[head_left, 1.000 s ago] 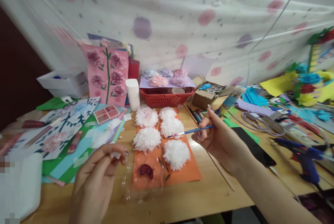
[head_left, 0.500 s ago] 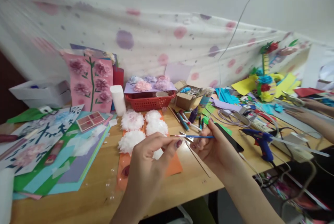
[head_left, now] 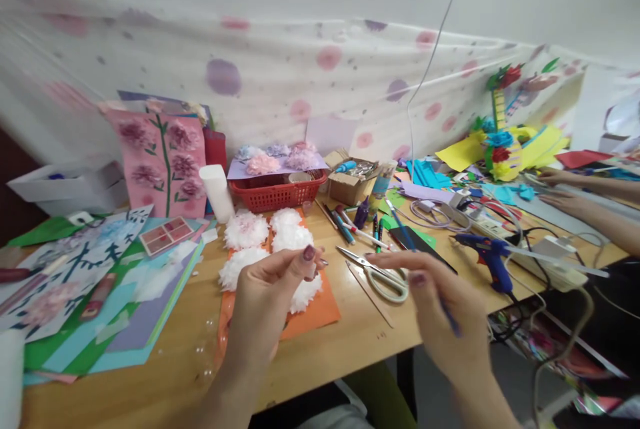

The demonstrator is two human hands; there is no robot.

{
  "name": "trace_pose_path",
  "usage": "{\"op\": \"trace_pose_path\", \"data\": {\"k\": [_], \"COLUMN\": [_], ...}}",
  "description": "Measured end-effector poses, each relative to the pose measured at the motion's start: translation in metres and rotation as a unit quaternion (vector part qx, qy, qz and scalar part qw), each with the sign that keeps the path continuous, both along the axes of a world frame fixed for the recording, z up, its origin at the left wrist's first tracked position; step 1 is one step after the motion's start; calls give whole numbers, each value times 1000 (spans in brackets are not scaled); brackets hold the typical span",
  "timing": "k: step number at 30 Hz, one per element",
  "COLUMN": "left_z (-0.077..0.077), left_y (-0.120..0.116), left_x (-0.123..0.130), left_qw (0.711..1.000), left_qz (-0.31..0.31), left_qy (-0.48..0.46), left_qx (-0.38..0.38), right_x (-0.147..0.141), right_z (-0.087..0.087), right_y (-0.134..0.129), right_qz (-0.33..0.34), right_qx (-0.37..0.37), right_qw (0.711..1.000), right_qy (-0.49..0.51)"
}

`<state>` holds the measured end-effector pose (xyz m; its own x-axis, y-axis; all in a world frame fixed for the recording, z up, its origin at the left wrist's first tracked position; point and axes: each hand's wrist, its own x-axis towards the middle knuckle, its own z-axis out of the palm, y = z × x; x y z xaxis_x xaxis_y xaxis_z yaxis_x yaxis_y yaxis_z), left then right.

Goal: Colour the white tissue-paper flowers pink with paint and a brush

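Observation:
My left hand (head_left: 270,299) is closed in a pinch above the front of an orange sheet (head_left: 324,312); whatever its fingertips hold is too small to make out. In my right hand (head_left: 447,312) is a thin blue paintbrush (head_left: 405,234), slanting up and left from between the fingers. Fluffy white paper flowers (head_left: 244,268) sit in rows on the orange sheet, one of them tinged pink, and my left hand partly covers them. Between my hands lie scissors (head_left: 385,282) with pale handles and a narrow brown strip (head_left: 369,296).
A red basket (head_left: 277,197) stands behind the flowers, beside a cardboard box (head_left: 345,186). Coloured paper sheets (head_left: 140,322) and a makeup palette (head_left: 167,236) lie left. Right are a glue gun (head_left: 487,259), a power strip (head_left: 525,256), cables and another person's hands (head_left: 565,192).
My hands have moved apart. The paintbrush, which spanned both hands level, now tilts steeply in my right hand alone. The scissors show more fully.

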<state>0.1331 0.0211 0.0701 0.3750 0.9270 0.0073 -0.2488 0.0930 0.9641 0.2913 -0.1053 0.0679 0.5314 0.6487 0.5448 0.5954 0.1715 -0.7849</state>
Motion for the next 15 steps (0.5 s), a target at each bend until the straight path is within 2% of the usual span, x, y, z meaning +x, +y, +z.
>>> {"op": "trace_pose_path", "data": {"k": [3, 6, 8, 12, 15], "left_z": [-4, -7, -9, -10, -8], "left_y": [2, 1, -1, -2, 0], "left_x": [0, -2, -4, -10, -18], "left_qw": [1000, 999, 999, 996, 987], "left_qz": [-19, -33, -35, 1, 26], "left_qy": [-9, 0, 10, 50, 104], "left_qx": [-8, -14, -7, 72, 116], "right_x": [-27, -42, -46, -46, -43], "right_z": [-5, -11, -16, -20, -17], "right_y": [18, 35, 42, 47, 46], "right_qz": [57, 118, 144, 148, 117], "right_qx": [-53, -82, -75, -35, -26], "right_qw": [996, 990, 986, 986, 989], "right_qy": [-42, -7, 30, 73, 86]}}
